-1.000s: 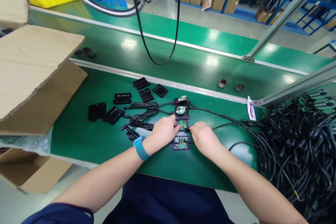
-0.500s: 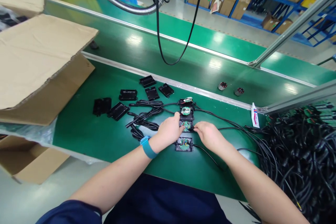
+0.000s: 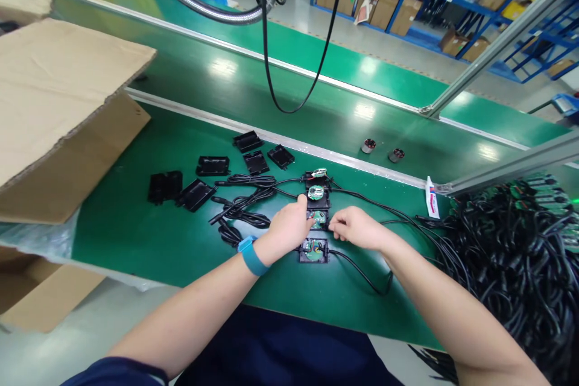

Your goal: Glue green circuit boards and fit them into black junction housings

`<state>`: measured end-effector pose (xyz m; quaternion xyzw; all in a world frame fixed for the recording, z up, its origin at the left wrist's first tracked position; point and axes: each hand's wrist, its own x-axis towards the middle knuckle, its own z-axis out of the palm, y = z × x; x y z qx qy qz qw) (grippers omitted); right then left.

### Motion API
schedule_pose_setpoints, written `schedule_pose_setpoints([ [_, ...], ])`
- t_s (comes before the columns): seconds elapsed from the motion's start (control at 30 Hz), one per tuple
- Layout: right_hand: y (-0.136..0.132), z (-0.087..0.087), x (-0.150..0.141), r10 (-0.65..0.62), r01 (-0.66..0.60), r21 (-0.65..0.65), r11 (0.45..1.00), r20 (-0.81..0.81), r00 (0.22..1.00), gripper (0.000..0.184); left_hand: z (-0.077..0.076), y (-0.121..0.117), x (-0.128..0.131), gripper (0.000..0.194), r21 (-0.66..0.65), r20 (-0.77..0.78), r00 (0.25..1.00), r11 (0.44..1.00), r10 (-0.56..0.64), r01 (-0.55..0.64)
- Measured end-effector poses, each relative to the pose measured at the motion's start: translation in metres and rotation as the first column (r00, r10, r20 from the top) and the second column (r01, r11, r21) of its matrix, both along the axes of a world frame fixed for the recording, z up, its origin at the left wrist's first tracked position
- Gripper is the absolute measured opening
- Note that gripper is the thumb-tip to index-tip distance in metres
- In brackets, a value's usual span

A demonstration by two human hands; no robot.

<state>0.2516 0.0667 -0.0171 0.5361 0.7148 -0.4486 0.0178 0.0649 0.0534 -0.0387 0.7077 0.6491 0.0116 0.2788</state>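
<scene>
A column of small black housings with green circuit boards lies on the green bench (image 3: 136, 235). My left hand (image 3: 289, 226), wearing a blue wristband, is closed on the left side of the third housing (image 3: 318, 219). My right hand (image 3: 355, 227) pinches that housing's right side, where a black cable leaves it. The nearest housing (image 3: 313, 251) sits just below my hands, with its cable (image 3: 366, 274) curling to the right. Two more housings (image 3: 315, 193) lie beyond my fingers.
Several black covers (image 3: 212, 166) and a bundle of black cables (image 3: 244, 205) lie left of the housings. A big heap of cabled parts (image 3: 511, 253) fills the right. An open cardboard box (image 3: 63, 114) stands at the left. Two small metal cylinders (image 3: 368, 146) and a white tube (image 3: 431, 202) lie beyond.
Both hands stay on the third housing. The cable of the nearest housing now lies in a loop to the right. The camera view has shifted slightly.
</scene>
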Motion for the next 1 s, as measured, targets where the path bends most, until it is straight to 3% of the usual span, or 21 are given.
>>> schedule_pose_setpoints([
  [0.03,0.0,-0.002,0.0,0.053,-0.057,0.151,0.987,0.03,0.998,0.019,0.0,0.0,0.0,0.033,0.002,0.0,1.0,1.0,-0.005,0.005],
  [0.1,-0.001,-0.008,0.003,0.148,-0.177,0.403,0.898,0.103,0.984,0.018,0.0,0.0,0.0,0.032,0.003,0.004,1.0,1.0,-0.006,0.006],
  [0.2,-0.007,-0.023,0.009,0.197,-0.268,0.532,0.803,0.187,0.962,0.022,-0.001,0.001,-0.001,0.031,0.001,0.016,1.0,1.0,-0.003,0.003],
  [0.4,-0.019,-0.04,0.009,0.143,-0.341,0.562,0.754,0.366,0.92,0.031,-0.005,0.002,-0.002,0.032,-0.004,0.043,0.999,1.0,-0.008,0.008],
  [0.57,-0.023,-0.027,-0.01,0.192,-0.501,0.433,0.749,0.582,0.79,0.025,-0.01,0.005,-0.004,0.03,0.01,0.079,0.997,1.0,-0.014,0.013],
  [0.67,-0.019,-0.013,-0.013,0.246,-0.555,0.37,0.745,0.621,0.744,0.024,-0.011,0.005,-0.004,0.03,0.005,0.093,0.996,1.0,-0.014,0.013],
  [0.77,-0.009,-0.003,-0.007,0.236,-0.443,0.382,0.811,0.479,0.845,0.022,-0.011,0.005,-0.004,0.031,-0.002,0.099,0.995,1.0,-0.002,0.002],
  [0.87,0.001,-0.001,-0.003,0.012,-0.111,0.343,0.933,0.279,0.96,0.033,-0.012,0.005,-0.005,0.031,0.005,0.097,0.995,1.0,-0.006,0.006],
  [0.93,0.006,-0.005,-0.006,-0.108,0.027,0.287,0.957,0.268,0.957,0.036,-0.013,0.005,-0.005,0.031,0.007,0.09,0.996,1.0,-0.011,0.01],
  [1.0,0.01,-0.008,-0.012,-0.124,0.041,0.257,0.966,0.313,0.942,0.034,-0.013,0.005,-0.005,0.031,0.002,0.087,0.996,1.0,-0.008,0.008],
])
